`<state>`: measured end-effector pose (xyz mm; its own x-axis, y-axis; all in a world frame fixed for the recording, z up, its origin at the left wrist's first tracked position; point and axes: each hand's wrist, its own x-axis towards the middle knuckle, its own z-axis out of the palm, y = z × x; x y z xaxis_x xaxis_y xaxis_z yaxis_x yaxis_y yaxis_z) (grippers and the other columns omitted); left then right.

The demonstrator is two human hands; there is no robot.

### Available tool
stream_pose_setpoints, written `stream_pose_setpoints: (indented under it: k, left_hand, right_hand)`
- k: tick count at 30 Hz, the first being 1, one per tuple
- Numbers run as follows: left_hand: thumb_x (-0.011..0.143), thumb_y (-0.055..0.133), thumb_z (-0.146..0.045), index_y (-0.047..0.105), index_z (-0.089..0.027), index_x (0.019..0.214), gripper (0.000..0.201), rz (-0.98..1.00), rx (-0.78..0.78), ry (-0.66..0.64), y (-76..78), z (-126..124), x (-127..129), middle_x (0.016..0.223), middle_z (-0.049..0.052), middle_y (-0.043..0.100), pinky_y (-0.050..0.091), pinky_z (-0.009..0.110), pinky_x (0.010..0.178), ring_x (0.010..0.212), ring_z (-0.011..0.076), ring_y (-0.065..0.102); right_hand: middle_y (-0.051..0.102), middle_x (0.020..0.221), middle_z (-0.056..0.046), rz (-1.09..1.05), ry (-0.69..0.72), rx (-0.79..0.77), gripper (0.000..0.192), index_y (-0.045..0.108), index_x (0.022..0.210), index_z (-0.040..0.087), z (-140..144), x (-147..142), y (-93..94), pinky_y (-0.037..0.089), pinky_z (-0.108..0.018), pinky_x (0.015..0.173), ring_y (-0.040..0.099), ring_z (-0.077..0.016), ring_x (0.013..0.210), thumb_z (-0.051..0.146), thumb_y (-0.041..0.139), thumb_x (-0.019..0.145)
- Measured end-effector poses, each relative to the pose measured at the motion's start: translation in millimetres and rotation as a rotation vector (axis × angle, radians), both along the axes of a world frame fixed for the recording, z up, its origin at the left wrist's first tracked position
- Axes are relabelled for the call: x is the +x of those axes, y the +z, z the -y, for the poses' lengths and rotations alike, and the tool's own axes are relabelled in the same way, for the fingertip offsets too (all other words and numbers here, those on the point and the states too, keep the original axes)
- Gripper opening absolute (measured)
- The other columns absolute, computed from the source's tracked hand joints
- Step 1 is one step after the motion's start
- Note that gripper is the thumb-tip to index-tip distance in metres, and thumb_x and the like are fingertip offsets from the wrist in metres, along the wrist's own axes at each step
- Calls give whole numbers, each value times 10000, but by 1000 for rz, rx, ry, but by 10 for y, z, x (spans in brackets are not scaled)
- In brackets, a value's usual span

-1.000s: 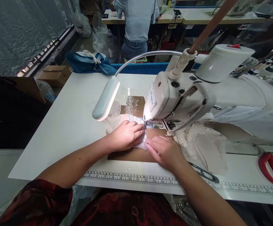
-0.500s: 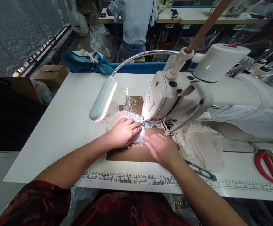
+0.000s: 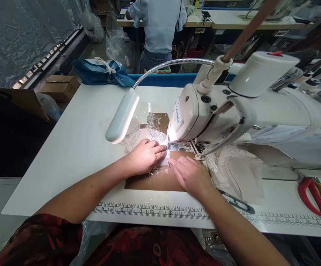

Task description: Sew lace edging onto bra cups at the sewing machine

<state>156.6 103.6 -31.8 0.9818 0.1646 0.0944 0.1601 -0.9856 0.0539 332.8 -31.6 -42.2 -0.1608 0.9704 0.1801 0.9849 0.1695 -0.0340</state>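
A piece of white lace fabric [image 3: 155,135] lies under the needle end of a white sewing machine [image 3: 186,107]. My left hand [image 3: 146,157] rests on the lace just left of the presser foot, its fingers stretched out flat and pressing down. In front of the foot, my right hand [image 3: 191,173] pinches the near edge of the fabric between thumb and fingers; the exact grip is partly hidden. Brown sheeting [image 3: 152,183] covers the machine bed beneath both hands. A lamp [image 3: 123,116] on a bendable metal neck lights the fabric.
More lace pieces [image 3: 238,173] lie right of my right hand. Beside my right forearm is a flat dark tool [image 3: 236,202], with red-handled scissors [image 3: 312,195] farther right. A printed ruler [image 3: 149,211] runs along the table's front edge. A person [image 3: 160,27] sits beyond the table.
The fabric has slid slightly away from me under the presser foot, and less of it shows between my hands. Both hands stay nearly in place. The view has shifted a little.
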Motion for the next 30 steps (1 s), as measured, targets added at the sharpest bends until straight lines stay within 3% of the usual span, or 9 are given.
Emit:
stream_pose_setpoints:
  k: [6,14,22,27,30]
  left_hand:
    - [919,460,-155,575,-145,1283,381,24,-2,30,-36,-110,5,1358,81,566,410,382,877,1087,244,522]
    - [885,486,-143,587,-138,1271,398,42,-19,93,-59,-184,36,1307,105,596,414,407,919,1107,270,515]
    - [883,450,-158,625,-169,1206,368,200,-60,157,-171,-239,-9,1304,105,597,437,445,930,1140,280,523]
    - [892,472,-239,609,-131,1235,385,252,-100,184,-173,-248,-45,1321,141,576,430,468,980,1177,304,520]
    - [913,486,-343,601,-125,1250,417,271,-118,209,-153,-230,-63,1314,153,578,420,464,1004,1196,311,517]
  right_hand:
    - [706,844,-46,9,-70,-12,386,647,1216,211,-61,-38,4,376,-280,606,579,-166,684,185,432,897]
    - [732,964,-46,7,-129,28,385,639,1222,229,-104,-63,-31,423,-280,635,630,-180,787,163,454,891]
    - [716,895,-57,-11,-121,-36,401,620,1254,215,-96,-46,-47,439,-280,664,638,-191,793,162,444,898]
    - [716,1017,-63,-42,-116,-171,406,578,1307,225,-54,-33,121,469,-303,700,664,-213,847,216,407,939]
    - [712,1074,-70,-44,-125,-253,383,592,1279,218,126,59,301,489,-306,687,675,-227,895,261,404,949]
